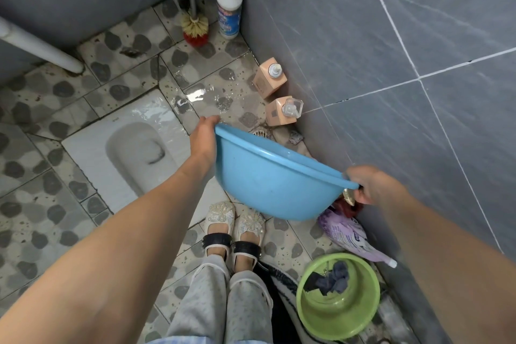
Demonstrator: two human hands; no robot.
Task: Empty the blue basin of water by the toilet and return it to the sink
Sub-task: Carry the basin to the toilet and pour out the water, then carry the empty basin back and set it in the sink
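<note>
Blue basin point(268, 184) held up between both hands, tipped away, glossy light-blue plastic, underside facing camera, inside hidden. Left hand point(203, 138) closed on far rim, right hand point(371, 184) gripping near rim. Squat toilet point(131, 148) just left of left hand.

1. The white bottle point(229, 5) in the corner carries a blue and pink label, but its print is too blurred to read.
2. The purple bag point(347, 234) by the wall shows lines of print, also not readable.
3. The two peach bottles point(269, 81) each show a dark mark, not legible.
</note>
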